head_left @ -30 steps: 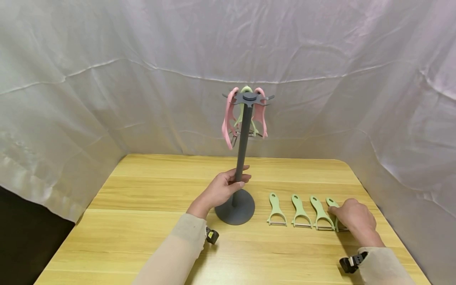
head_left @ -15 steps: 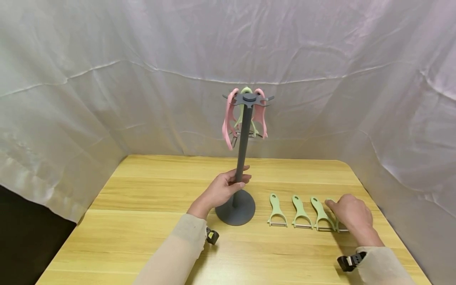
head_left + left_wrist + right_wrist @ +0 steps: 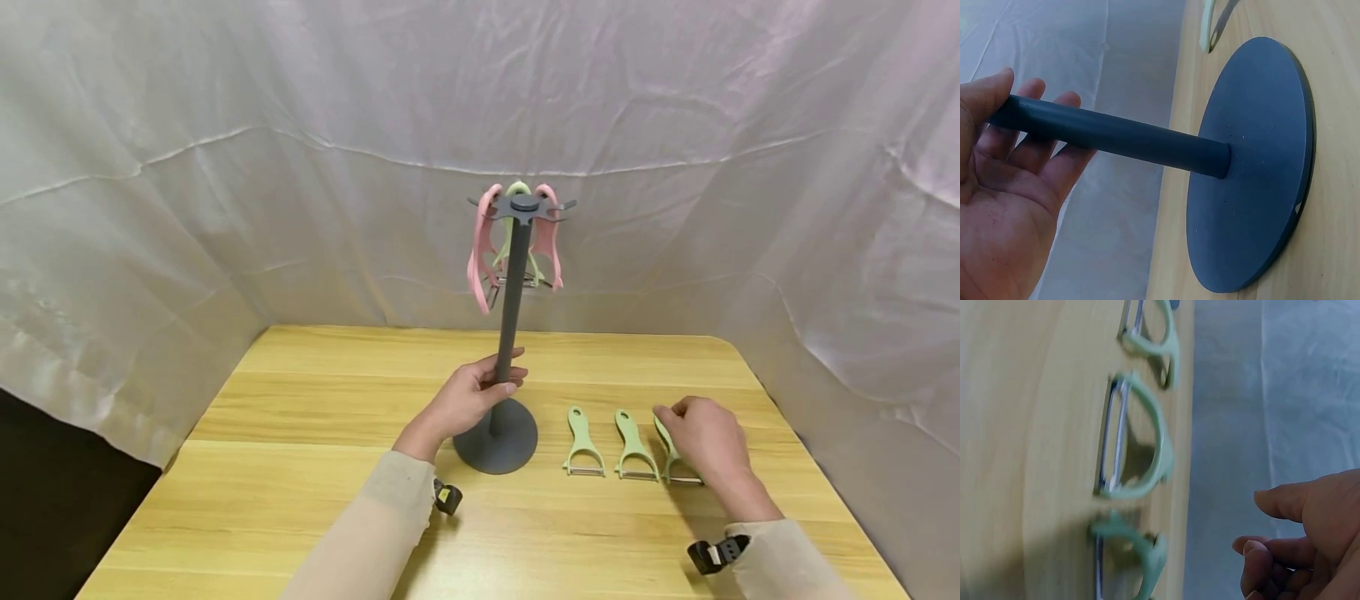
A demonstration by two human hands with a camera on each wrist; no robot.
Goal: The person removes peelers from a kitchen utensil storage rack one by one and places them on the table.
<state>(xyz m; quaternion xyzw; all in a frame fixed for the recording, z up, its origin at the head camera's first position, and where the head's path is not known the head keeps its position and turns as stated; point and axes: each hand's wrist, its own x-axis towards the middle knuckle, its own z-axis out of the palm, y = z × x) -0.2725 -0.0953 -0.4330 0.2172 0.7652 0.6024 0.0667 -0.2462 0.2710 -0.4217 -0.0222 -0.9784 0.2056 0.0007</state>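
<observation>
My left hand [image 3: 468, 398] holds the pole of a dark grey stand [image 3: 512, 308], thumb on one side and fingers behind it. Pink peelers [image 3: 480, 250] and a green peeler [image 3: 519, 190] hang from its top hooks. To the right, green peelers lie in a row: a left one [image 3: 579, 433], a middle one [image 3: 630, 437] and a third [image 3: 670, 454] partly covered by my right hand [image 3: 708, 437]. In the right wrist view, that hand's thumb and index finger stand apart with nothing between them; the other fingers are loosely bent.
The stand's round base [image 3: 1254, 169] rests on the wooden table [image 3: 315, 400]. Pale cloth curtains [image 3: 360, 225] hang close behind the table and along its sides. Wrist cameras [image 3: 448, 498] sit at both cuffs.
My right hand has moved left from the rightmost green peeler to over the third one's handle. The rightmost peeler is now out of sight. The left hand and stand have stayed in place.
</observation>
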